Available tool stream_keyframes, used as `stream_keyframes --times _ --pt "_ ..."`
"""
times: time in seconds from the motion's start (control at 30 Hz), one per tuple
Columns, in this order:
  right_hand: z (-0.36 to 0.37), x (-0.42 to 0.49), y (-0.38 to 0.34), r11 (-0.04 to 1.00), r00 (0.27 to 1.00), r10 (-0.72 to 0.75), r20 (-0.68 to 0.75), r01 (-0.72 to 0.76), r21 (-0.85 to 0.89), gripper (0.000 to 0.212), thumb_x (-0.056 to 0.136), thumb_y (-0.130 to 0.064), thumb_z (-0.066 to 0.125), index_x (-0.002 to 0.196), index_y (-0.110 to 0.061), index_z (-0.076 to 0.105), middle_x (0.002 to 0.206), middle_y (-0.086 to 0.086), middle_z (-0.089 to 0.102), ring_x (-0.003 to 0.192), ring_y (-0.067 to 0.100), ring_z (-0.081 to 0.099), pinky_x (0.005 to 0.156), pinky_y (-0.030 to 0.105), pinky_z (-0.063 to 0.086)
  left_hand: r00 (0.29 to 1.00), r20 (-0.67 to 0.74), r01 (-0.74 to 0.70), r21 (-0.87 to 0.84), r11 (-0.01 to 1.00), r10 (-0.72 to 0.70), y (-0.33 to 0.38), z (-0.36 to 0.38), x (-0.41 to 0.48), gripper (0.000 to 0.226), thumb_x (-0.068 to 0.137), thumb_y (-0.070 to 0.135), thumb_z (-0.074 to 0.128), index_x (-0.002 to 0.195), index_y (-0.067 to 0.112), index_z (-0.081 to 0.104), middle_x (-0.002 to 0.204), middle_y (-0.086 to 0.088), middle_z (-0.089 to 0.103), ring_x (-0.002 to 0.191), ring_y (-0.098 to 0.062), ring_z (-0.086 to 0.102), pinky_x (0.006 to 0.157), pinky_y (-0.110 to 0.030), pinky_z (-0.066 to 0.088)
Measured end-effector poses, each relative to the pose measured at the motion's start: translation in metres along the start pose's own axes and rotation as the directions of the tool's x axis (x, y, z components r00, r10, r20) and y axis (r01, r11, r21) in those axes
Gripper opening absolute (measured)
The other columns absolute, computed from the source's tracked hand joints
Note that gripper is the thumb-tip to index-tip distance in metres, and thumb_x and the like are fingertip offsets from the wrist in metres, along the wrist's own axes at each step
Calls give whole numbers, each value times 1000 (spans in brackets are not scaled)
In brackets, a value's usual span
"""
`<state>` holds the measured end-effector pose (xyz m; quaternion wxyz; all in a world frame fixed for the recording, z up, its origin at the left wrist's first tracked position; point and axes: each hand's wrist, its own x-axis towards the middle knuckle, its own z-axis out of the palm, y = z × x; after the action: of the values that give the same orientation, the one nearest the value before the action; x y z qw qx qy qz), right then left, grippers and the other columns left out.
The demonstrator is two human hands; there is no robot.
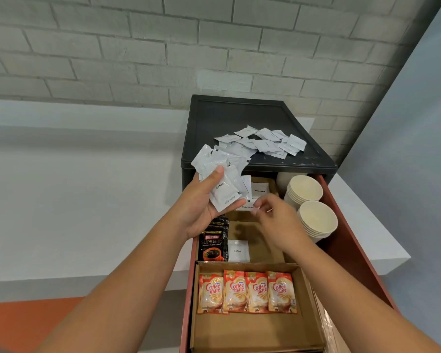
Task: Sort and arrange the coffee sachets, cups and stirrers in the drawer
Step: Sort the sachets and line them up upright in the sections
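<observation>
Coffee-mate packs (247,291) below; left grip (201,207) clamps white sachets (227,189), blurred right grip (273,217) beside them, closure unclear

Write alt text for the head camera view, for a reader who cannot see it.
A person's left hand holds a fan of white coffee sachets above an open drawer, the right hand close beside it. The drawer holds Coffee-mate sachets, Kopiko sachets and two stacks of paper cups; more white sachets lie loose on the black cabinet top.

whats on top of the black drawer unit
A loose pile of white sachets lies on the unit top. The fan of sachets in the left hand covers the pile's near left edge.
</observation>
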<state>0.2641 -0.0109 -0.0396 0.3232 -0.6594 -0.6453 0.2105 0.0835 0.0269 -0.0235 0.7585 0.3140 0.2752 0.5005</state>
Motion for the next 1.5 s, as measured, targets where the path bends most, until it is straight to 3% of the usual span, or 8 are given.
stream_keyframes --times 0.1,0.23,0.5,0.7,0.9,1.07,1.23,1.5 --pt "-16 -7 -18 966 982 -42 -184 88 245 12 97 -25 55 87 -32 57 80 -14 58 77 -4 54 63 8 41 1000 -12 -1 -3 1000 1 0 1 0 50 81 28 68 128 31 53 113 -3 73 102 -29 71 67 -42 61" --pt "-23 -15 -39 917 979 -118 -168 172 359 4 92 -32 61 89 -31 60 83 -17 62 77 1 56 65 13 44 1000 3 -9 14 1000 9 0 2 -1 56 81 27 67 134 28 48 121 -7 70 105 -32 70 68 -41 61" --pt "-5 -10 -58 968 981 -153 -116 173 183 38 69 -24 86 94 -25 57 82 -7 59 64 1 51 60 10 42 998 65 -14 77 997 9 1 2 -5 56 86 25 63 140 21 46 124 -9 69 110 -28 68 76 -38 60" --pt "-7 -4 -58 954 990 -130 -46 138 265 21 81 -12 75 86 -26 61 73 -7 56 63 -2 49 61 10 43 997 71 23 42 999 -26 2 2 -5 56 89 24 63 142 22 44 131 -13 64 114 -34 66 81 -47 59" --pt "-22 -3 -47 876 997 -38 68 0 483 7 92 -11 62 91 -18 62 98 5 66 85 14 65 70 26 55 997 60 44 -8 999 -43 2 0 -3 38 101 21 52 138 25 45 120 -9 70 108 -32 69 73 -47 60" --pt "-38 -11 -30 695 985 72 154 -161 701 26 96 -4 53 89 -25 66 109 3 60 93 20 68 65 25 57 998 20 53 -60 997 -52 2 -1 -1 39 100 22 53 139 23 46 123 -10 69 108 -35 68 73 -47 60" --pt "-41 -15 -2 965 979 68 190 -113 236 37 92 -4 61 114 -33 57 114 -6 57 98 12 60 62 18 53 998 -10 59 -87 995 -60 1 -2 0 41 98 21 56 138 23 48 124 -11 69 106 -36 69 72 -49 60" --pt "9 0 10 973 920 102 378 -13 -230 35 85 -12 72 116 -22 60 122 2 60 107 18 56 88 26 45 998 -15 55 -63 997 -56 1 -1 -1 43 98 21 56 140 23 46 129 -11 65 109 -37 67 74 -49 60"
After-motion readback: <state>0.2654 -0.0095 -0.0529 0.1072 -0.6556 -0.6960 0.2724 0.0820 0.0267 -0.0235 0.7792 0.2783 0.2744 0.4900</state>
